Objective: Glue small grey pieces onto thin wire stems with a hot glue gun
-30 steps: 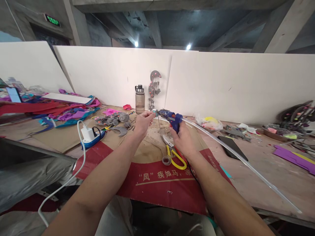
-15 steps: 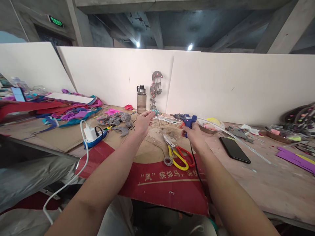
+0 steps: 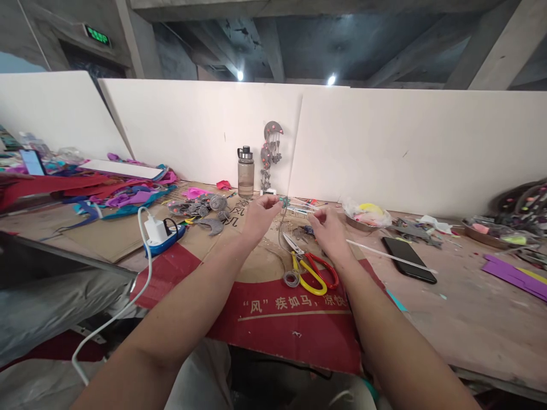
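Note:
My left hand (image 3: 261, 216) pinches a small teal piece (image 3: 284, 201) at its fingertips, and a thin grey cord (image 3: 281, 230) hangs from it toward the board. To its right, my right hand (image 3: 327, 228) has its fingers drawn together; anything between them is too small to make out. Part of the dark blue glue gun (image 3: 307, 229) shows beside my right hand, lying low on the board. Scissors with yellow and red handles (image 3: 314, 276) lie below and between my hands, a coil of grey cord (image 3: 291, 278) beside them.
Behind stand a bottle (image 3: 245, 173) and a grey moon-shaped hanging (image 3: 272, 134). A white charger (image 3: 157, 232) on a blue power strip, with its cable, is at left. A black phone (image 3: 408, 261) lies right, near a bowl (image 3: 366, 222). Coloured fabric (image 3: 123, 191) fills the far left.
My right hand has let go of the glue gun, which now lies down, and has moved slightly left. My left hand and the teal piece have shifted right.

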`<control>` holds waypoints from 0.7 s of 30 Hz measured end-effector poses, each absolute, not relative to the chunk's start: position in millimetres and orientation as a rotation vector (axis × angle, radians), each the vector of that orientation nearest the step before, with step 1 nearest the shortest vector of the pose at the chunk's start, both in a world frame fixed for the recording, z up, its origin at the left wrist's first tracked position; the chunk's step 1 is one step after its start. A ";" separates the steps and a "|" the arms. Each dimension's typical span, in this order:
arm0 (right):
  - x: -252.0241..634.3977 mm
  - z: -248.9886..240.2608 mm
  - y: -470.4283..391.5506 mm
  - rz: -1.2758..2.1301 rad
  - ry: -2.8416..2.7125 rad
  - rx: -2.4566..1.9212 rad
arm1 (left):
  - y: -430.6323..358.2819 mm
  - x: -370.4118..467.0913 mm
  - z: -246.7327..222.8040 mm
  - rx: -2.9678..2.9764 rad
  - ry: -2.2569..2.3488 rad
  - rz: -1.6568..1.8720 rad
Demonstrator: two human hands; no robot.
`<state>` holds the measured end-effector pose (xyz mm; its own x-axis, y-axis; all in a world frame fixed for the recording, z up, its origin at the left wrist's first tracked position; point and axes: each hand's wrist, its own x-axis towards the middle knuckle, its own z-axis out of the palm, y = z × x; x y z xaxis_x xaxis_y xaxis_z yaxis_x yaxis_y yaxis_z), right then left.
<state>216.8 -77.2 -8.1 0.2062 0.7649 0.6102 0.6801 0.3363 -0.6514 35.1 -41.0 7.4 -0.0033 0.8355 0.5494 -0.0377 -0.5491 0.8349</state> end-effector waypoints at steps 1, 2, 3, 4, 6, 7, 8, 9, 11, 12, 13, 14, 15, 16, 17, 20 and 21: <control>206.1 -4.7 -78.9 0.306 -1.484 -1.238 | -44.8 36.8 8.5 1.655 0.853 1.643; 195.6 -2.2 -80.3 0.496 -1.453 -1.098 | -48.7 38.5 9.9 1.709 0.866 1.651; 186.3 -0.7 -81.5 0.646 -1.414 -0.982 | -52.5 40.1 11.3 1.751 0.881 1.645; 178.8 0.0 -82.4 0.763 -1.378 -0.903 | -55.9 41.5 12.6 1.773 0.894 1.628; 170.6 -0.5 -83.7 0.886 -1.342 -0.846 | -60.9 43.9 14.5 1.779 0.891 1.594; 169.7 -1.3 -84.3 0.873 -1.345 -0.861 | -62.2 44.9 15.0 1.763 0.878 1.577; 170.4 -1.9 -85.1 0.811 -1.362 -0.895 | -62.9 45.7 15.0 1.739 0.861 1.562; 172.2 -2.3 -86.1 0.712 -1.384 -0.937 | -63.0 46.5 14.8 1.709 0.843 1.547; 176.9 -1.9 -88.5 0.489 -1.425 -1.010 | -62.0 47.8 13.6 1.640 0.812 1.514; 178.9 -1.2 -89.7 0.399 -1.444 -1.036 | -61.4 48.4 12.8 1.607 0.799 1.496; 180.3 -0.2 -90.9 0.328 -1.460 -1.053 | -60.8 48.9 12.1 1.577 0.785 1.479; 181.3 1.0 -91.9 0.274 -1.475 -1.065 | -60.3 49.3 11.4 1.552 0.771 1.465; 181.7 2.2 -92.6 0.227 -1.485 -1.078 | -60.0 49.6 10.9 1.535 0.758 1.454; 181.7 3.4 -93.1 0.186 -1.493 -1.093 | -59.8 49.7 10.5 1.524 0.747 1.445; 181.6 4.5 -93.5 0.151 -1.493 -1.109 | -59.8 49.7 10.1 1.522 0.738 1.437; 180.9 7.1 -94.3 0.082 -1.475 -1.157 | -60.1 49.4 9.4 1.547 0.715 1.409; 180.9 7.7 -94.6 0.064 -1.474 -1.170 | -60.3 49.3 9.2 1.554 0.710 1.401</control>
